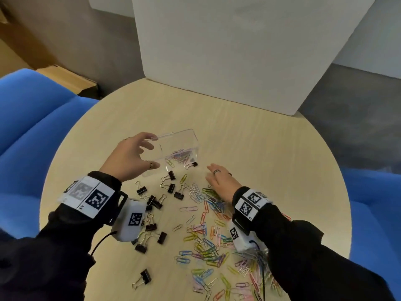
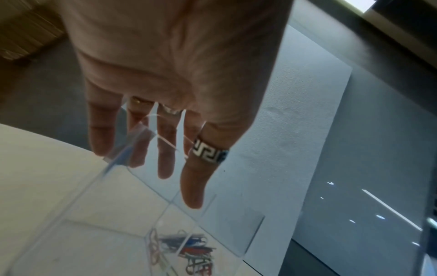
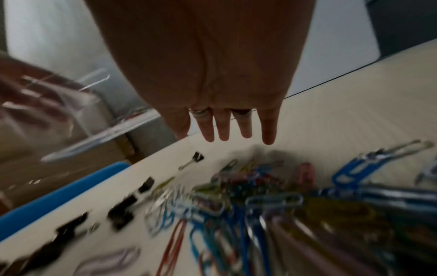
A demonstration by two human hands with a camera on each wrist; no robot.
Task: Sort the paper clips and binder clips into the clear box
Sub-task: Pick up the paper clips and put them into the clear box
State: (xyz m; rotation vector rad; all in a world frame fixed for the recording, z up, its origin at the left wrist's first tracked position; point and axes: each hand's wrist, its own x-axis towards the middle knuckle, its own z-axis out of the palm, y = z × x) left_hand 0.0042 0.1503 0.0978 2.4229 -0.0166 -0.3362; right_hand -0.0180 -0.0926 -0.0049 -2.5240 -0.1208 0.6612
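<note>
A clear box [image 1: 184,141] lies on the round table [image 1: 271,153] with a few coloured paper clips [image 1: 181,157] inside. My left hand [image 1: 152,152] grips the box's left end, fingers over the far rim, thumb on the near wall. In the left wrist view the fingers [image 2: 165,158] show through the box wall [image 2: 106,224]. My right hand [image 1: 211,175] hovers palm down, fingers straight and holding nothing, over the loose paper clips [image 1: 208,237]. Black binder clips [image 1: 155,200] lie scattered between the two wrists. The right wrist view is blurred: the right hand [image 3: 236,128] sits above paper clips [image 3: 260,196] and binder clips [image 3: 121,214].
A white foam board [image 1: 238,51] stands at the table's far edge. Blue sofas [image 1: 32,118] [image 1: 375,205] flank the table, and a cardboard box [image 1: 69,80] lies on the floor at the left. One binder clip [image 1: 144,276] lies alone near the front edge.
</note>
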